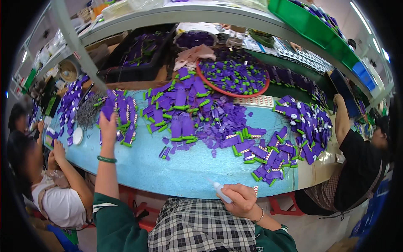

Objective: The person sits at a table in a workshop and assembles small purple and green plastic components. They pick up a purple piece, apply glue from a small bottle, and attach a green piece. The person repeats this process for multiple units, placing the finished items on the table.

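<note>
My left hand (108, 128) reaches out over the left part of the blue table, its fingers closed on a purple piece (108, 107). Beside it lies a bunch of purple pieces with green ends (125, 110). At the table's near edge, my right hand (240, 199) grips a small white squeeze bottle (221, 191) with a thin nozzle, pointing up and to the left. A large pile of purple and green pieces (180, 94) covers the middle of the table. Another group, some with striped strips (273, 153), is spread to the right of my right hand.
A red-rimmed basket (264, 89) full of purple and green pieces stands at the back, beside a black crate (111, 74). Grey wires (86, 111) and a round white lid (78, 136) lie at left. A shelf post (79, 50) rises there. Co-workers sit on both sides.
</note>
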A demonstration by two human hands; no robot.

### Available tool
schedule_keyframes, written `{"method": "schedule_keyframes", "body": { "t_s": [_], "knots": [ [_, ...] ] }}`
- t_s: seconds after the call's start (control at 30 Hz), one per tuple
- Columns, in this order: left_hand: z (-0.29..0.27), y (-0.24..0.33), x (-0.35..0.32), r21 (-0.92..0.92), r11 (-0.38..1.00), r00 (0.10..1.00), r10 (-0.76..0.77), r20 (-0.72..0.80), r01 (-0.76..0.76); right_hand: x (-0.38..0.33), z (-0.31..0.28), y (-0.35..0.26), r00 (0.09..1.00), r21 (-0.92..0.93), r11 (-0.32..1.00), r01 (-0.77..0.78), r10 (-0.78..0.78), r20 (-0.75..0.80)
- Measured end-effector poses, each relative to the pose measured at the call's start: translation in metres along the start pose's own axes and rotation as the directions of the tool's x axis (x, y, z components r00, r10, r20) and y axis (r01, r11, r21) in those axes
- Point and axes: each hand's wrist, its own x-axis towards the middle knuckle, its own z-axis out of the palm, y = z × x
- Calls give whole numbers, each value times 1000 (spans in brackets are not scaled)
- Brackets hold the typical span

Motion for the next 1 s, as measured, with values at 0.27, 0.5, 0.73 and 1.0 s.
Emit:
{"method": "schedule_keyframes", "body": {
  "t_s": [0.27,0.5,0.73,1.0],
  "knots": [
    [50,42,15,598,695,839,540,-67,-400,-12,-16,10,998,-14,999,-38,37,-54],
    [192,223,-163,-11,534,391,633,668,-846,-23,-34,14,996,-75,996,-46,40,-80],
    [222,224,-187,199,377,390,543,744,-905,-41,-53,21,983,-101,991,-91,73,-169],
    [162,236,-140,-341,907,710,410,573,-249,-55,-61,27,979,-113,988,-104,82,-184]
  ]
}}
